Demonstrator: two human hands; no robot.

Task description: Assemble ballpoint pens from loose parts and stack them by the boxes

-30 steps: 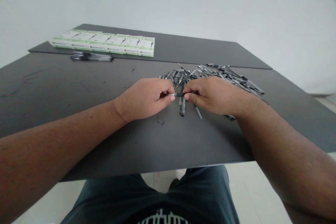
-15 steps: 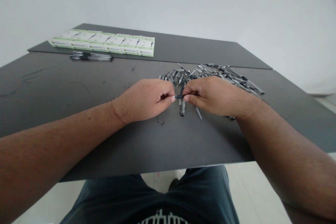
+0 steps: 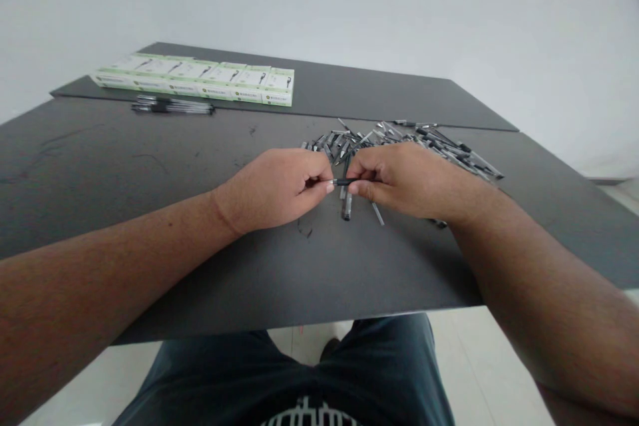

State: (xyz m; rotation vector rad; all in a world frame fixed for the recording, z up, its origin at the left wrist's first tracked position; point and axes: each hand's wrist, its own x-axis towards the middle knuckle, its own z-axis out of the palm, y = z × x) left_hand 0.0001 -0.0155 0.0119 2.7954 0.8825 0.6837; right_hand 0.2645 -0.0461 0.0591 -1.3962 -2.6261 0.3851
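Over the near side of the table, a pen [image 3: 343, 182] with a black grip lies level between my two hands. My left hand [image 3: 279, 188] pinches its left end with thumb and forefinger. From the other side, my right hand [image 3: 404, 180] is closed on the pen's right part, which my fingers partly hide. Just below the pen, a clear pen cap [image 3: 347, 208] rests on the table. Behind my hands spreads a heap of loose pen parts [image 3: 379, 136], with clear barrels, caps and dark refills; my right hand covers some of it.
A row of white and green boxes [image 3: 200, 76] stands at the back left. In front of it lies a small bundle of pens [image 3: 172, 106]. The dark grey table [image 3: 224, 286] has a seam across its back and its front edge above my legs.
My right fingers have shifted slightly on the pen, and a little more of its dark grip shows. My left hand has barely moved.
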